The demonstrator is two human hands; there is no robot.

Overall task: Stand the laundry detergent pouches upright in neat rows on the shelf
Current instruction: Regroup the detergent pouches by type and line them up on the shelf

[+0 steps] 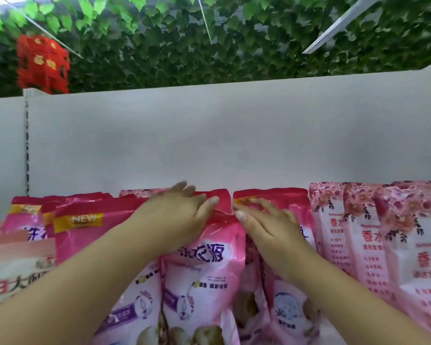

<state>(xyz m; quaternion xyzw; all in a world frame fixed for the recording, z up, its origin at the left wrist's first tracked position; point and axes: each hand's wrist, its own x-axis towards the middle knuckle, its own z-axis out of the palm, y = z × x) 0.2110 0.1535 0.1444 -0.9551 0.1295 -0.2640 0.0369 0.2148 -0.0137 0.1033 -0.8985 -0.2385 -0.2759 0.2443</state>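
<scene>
Pink laundry detergent pouches with red tops stand in rows on the shelf. My left hand (177, 215) lies flat over the top of the front middle pouch (204, 275), fingers spread, thumb on its red upper edge. My right hand (266, 225) rests with its fingers apart on the neighbouring pouch (289, 302) to the right, fingertips on its red top. Neither hand clasps a pouch. More of the same pouches (82, 230) stand to the left, partly hidden by my left forearm.
Pale pink flower-printed pouches (358, 240) stand in a row at the right. A white-and-pink pack (15, 272) sits at the far left. The shelf's white back panel (234, 135) rises behind; green leaves and a red ornament (42, 63) hang above.
</scene>
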